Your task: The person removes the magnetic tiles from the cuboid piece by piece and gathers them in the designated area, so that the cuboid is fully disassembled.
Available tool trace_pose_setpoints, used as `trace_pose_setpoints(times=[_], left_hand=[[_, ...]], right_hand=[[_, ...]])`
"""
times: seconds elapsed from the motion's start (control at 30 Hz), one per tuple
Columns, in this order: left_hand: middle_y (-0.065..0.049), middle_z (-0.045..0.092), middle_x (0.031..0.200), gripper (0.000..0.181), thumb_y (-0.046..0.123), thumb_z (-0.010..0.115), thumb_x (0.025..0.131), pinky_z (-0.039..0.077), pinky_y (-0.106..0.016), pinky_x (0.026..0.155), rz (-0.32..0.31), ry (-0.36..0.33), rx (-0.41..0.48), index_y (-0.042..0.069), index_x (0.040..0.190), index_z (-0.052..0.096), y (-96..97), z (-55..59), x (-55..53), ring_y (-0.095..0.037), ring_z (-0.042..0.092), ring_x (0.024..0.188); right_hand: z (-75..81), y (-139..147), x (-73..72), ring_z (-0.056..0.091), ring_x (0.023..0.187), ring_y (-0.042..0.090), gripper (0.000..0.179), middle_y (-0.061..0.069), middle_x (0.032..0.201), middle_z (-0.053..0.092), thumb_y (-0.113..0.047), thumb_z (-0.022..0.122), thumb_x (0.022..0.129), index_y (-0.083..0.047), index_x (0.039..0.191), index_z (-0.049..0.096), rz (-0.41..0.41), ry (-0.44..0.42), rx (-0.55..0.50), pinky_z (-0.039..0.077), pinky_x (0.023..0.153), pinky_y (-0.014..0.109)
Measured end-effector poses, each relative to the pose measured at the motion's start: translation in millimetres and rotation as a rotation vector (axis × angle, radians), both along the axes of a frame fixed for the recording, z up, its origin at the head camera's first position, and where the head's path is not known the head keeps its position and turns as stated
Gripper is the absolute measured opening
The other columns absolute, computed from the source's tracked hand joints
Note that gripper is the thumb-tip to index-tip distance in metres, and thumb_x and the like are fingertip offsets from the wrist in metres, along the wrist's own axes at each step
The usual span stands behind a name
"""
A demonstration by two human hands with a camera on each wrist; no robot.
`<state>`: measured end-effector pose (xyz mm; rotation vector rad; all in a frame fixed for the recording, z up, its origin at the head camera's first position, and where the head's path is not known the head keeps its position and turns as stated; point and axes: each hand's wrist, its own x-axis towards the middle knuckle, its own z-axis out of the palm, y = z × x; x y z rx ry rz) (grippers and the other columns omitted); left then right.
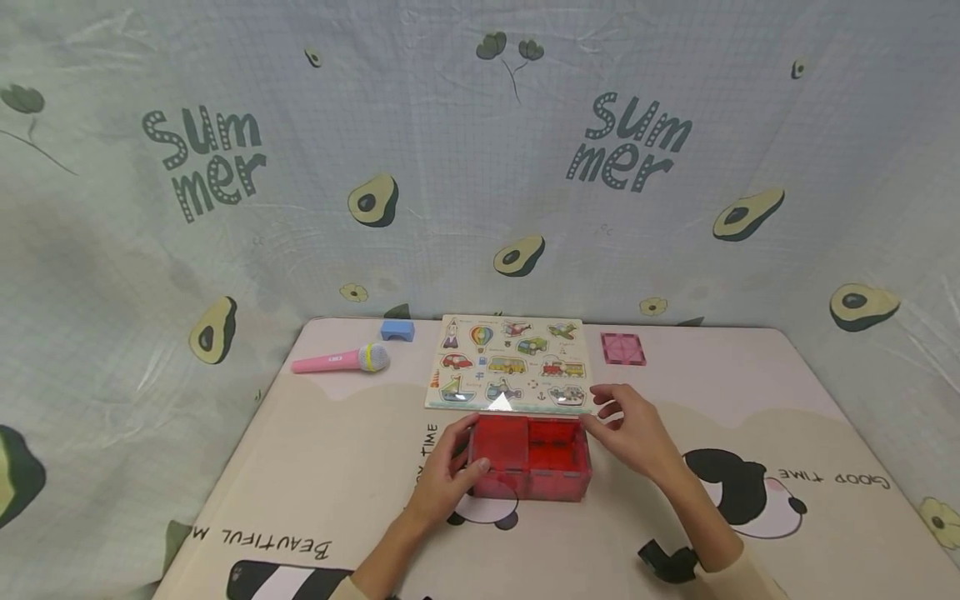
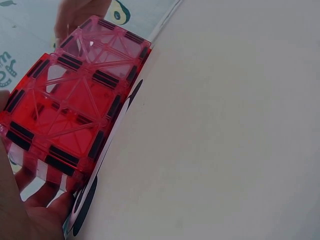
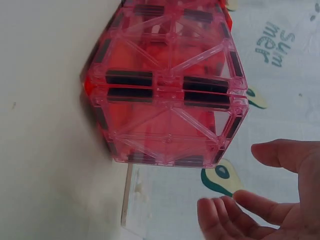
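Sleeves (image 1: 738, 577) lie nearest; the left hand (image 1: 441, 477) grips the red box (image 1: 555, 486), apparently steadying it, while the right hand (image 1: 633, 432), loose and empty, hovers alongside.

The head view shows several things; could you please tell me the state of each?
Red translucent tile box: top covered at left, open at right
Left hand: holding the box's left end
Right hand: fingers relaxed, gripping nothing
Pink translucent square tile: flat, apart from the box
Pink microphone with yellow ring: lying on its side
Cream picture-printed puzzle board: flat, pictures up
Blue arched block: apart from both hands
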<state>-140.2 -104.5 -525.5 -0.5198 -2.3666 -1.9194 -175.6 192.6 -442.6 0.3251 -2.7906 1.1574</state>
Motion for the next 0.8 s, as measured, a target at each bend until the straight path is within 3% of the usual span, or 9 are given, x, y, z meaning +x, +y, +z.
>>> trace_pose_setpoints(times=[0.3, 0.57, 0.8], left_hand=[[-0.006, 0.045, 0.152, 0.064, 0.021, 0.064, 0.095, 0.05, -0.038, 0.107, -0.013, -0.002, 0.005, 0.014, 0.152, 0.037, -0.3, 0.7, -0.2, -0.033, 0.048, 0.138], [-0.009, 0.045, 0.151, 0.064, 0.02, 0.063, 0.095, 0.052, -0.037, 0.105, -0.021, 0.028, 0.008, 0.011, 0.152, 0.036, -0.2, -1.1, -0.6, -0.037, 0.049, 0.136], [-0.007, 0.045, 0.152, 0.064, 0.021, 0.063, 0.095, 0.052, -0.037, 0.105, -0.022, 0.011, 0.011, 0.015, 0.152, 0.036, -0.9, 1.0, 0.5, -0.035, 0.048, 0.138]], right_hand=[[-6.3, 2.7, 5.7, 0.062, 0.087, 0.013, 0.043, 0.007, 0.105, 0.067, -0.021, 0.075, 0.088, -0.001, 0.123, 0.063, 0.085, -0.054, -0.015, 0.058, 0.078, 0.018], [-12.1, 4.0, 10.0, 0.062, 0.085, 0.012, 0.036, 0.004, 0.1, 0.067, -0.017, 0.077, 0.085, -0.003, 0.116, 0.064, 0.147, -0.074, -0.032, 0.057, 0.078, 0.018], [-13.2, 6.2, 10.4, 0.062, 0.089, 0.013, 0.044, 0.004, 0.106, 0.065, -0.018, 0.08, 0.082, -0.004, 0.12, 0.062, 0.2, -0.076, -0.015, 0.057, 0.08, 0.017]])
